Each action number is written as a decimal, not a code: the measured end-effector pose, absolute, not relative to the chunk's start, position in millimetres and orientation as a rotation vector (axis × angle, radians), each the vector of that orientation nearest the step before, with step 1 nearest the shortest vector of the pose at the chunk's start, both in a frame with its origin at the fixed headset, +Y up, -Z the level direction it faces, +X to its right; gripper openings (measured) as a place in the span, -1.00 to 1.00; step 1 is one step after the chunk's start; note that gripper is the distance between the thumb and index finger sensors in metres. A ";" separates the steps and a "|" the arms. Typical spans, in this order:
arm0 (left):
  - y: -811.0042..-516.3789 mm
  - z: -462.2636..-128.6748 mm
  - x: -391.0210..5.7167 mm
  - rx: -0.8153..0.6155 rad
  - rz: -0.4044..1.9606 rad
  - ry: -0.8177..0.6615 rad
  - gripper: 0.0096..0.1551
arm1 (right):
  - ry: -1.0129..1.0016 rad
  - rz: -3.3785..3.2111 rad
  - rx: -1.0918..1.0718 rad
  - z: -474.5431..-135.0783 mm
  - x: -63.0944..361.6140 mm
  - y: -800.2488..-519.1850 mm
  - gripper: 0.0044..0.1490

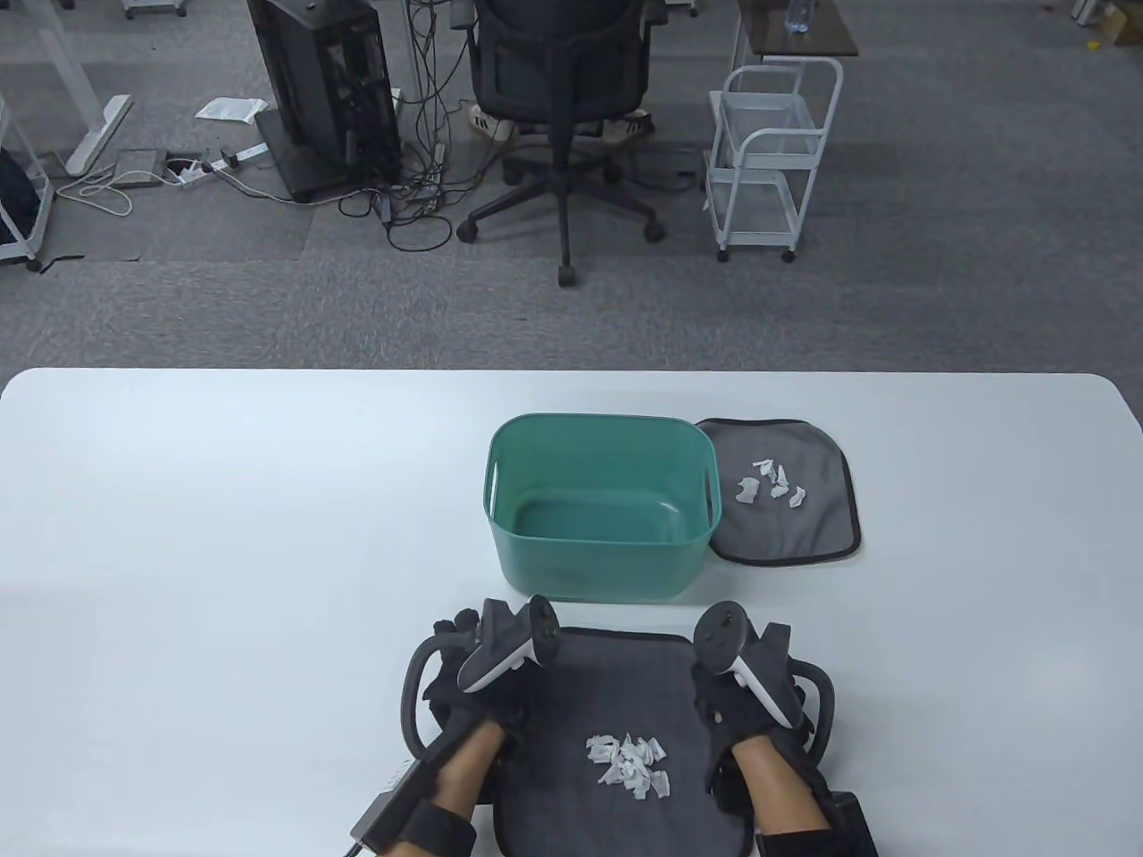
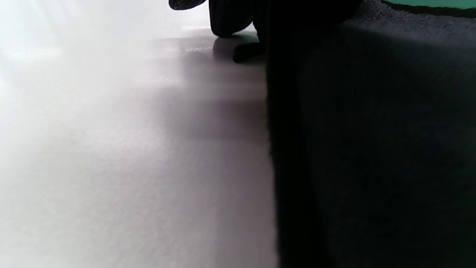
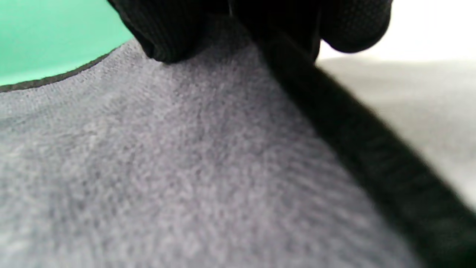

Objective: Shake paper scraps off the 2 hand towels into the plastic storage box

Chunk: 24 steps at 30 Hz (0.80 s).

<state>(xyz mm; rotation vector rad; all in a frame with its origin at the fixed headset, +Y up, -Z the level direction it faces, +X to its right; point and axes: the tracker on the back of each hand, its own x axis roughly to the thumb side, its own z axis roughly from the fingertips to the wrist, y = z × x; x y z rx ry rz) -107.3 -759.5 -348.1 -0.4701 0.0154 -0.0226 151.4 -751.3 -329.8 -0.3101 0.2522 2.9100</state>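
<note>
A dark grey hand towel lies flat at the table's near edge, with a pile of white paper scraps on its middle. My left hand holds the towel's far left corner, its fingertips down on the table beside the hem. My right hand pinches the far right corner, fingers on the cloth. The green plastic box stands empty just beyond the towel. A second grey towel with scraps lies right of the box.
The white table stretches bare to the left of the box. Past the table's far edge stand an office chair, a white wire cart and a computer tower on the floor.
</note>
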 end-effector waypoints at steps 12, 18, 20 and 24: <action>-720.5 -336.1 -80.0 -0.423 0.148 -0.145 -0.52 | 0.185 2.856 -0.287 -313.5 127.9 -715.9 -0.45; -716.6 -333.2 -73.0 -0.488 0.317 -0.235 -0.50 | 0.321 2.580 -0.218 -310.3 126.0 -717.5 -0.45; -715.9 -332.5 -71.2 -0.487 0.317 -0.250 -0.50 | 0.321 2.518 -0.211 -309.8 126.6 -718.0 -0.46; -713.2 -330.4 -68.6 -0.527 0.419 -0.259 -0.49 | 0.358 2.303 -0.242 -308.8 128.0 -717.7 -0.47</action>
